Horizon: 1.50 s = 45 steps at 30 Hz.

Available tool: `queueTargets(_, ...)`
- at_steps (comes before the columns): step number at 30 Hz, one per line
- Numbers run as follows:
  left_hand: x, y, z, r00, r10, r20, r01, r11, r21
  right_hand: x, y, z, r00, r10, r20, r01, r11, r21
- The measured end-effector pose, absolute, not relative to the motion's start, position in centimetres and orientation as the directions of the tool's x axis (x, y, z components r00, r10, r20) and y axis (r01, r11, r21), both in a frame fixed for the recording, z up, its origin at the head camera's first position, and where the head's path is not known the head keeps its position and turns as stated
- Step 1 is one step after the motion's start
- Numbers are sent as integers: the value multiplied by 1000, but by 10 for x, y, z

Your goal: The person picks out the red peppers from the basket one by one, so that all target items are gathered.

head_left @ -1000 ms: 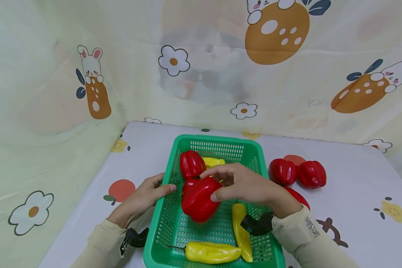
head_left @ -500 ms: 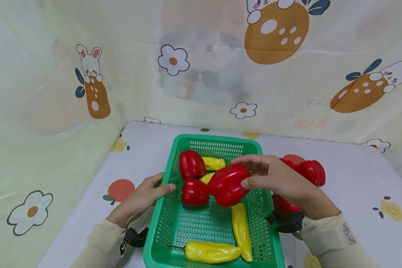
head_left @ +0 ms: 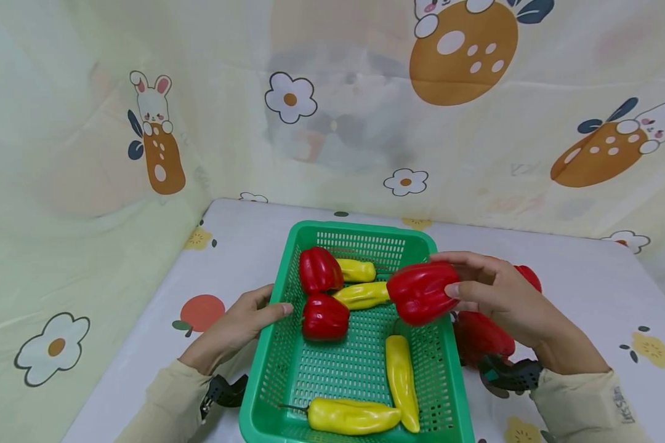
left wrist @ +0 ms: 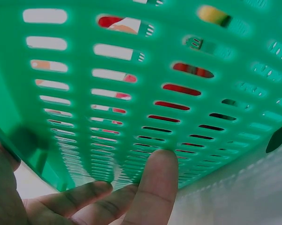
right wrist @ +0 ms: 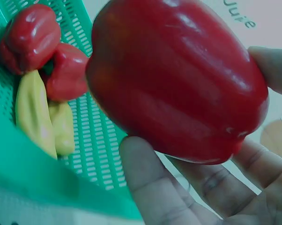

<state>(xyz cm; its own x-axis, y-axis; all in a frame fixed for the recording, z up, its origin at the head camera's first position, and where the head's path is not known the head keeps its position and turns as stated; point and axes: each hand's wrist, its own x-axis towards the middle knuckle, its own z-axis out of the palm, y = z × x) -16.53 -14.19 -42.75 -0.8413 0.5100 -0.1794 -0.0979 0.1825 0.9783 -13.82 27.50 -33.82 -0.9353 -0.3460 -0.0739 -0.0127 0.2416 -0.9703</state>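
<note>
My right hand (head_left: 495,295) grips a red bell pepper (head_left: 423,293) above the right rim of a green plastic basket (head_left: 453,375). In the right wrist view that bell pepper (right wrist: 178,79) fills the middle, with fingers on either side of it. My left hand (head_left: 250,320) holds the basket's left side, its thumb over the rim and its fingers (left wrist: 157,187) against the slotted outer wall. Inside the basket, two red bell peppers (head_left: 325,317) lie at the left. Several long yellow peppers (head_left: 353,416) lie at the back, the right and the front.
More red bell peppers (head_left: 483,335) sit on the table right of the basket, partly hidden by my right hand and wrist. A white patterned cloth (head_left: 582,295) covers the table. Cream curtains (head_left: 332,147) with printed rabbits rise behind it and at the left.
My right hand has lifted the red bell pepper from the basket's left-middle and carried it right, to the right rim. The left hand stays on the basket's left side.
</note>
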Motion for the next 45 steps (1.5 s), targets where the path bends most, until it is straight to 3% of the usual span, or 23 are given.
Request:
queueTargets(10,-165,-139,-427,-839,511,-185,-103,185,977,-131,326,-356,-948,-317,16,-21,13,-1000)
queueTargets(25,-165,-140,-428,-840,513,-179,-92,191,977,-112,377,-377,-989,-145,-13,32,-129,-991)
queueTargets(45,-165,-141,-426,-836,518,-179,-96,183,978,-82,415,-410,-971,135,-196,165,-213,-963)
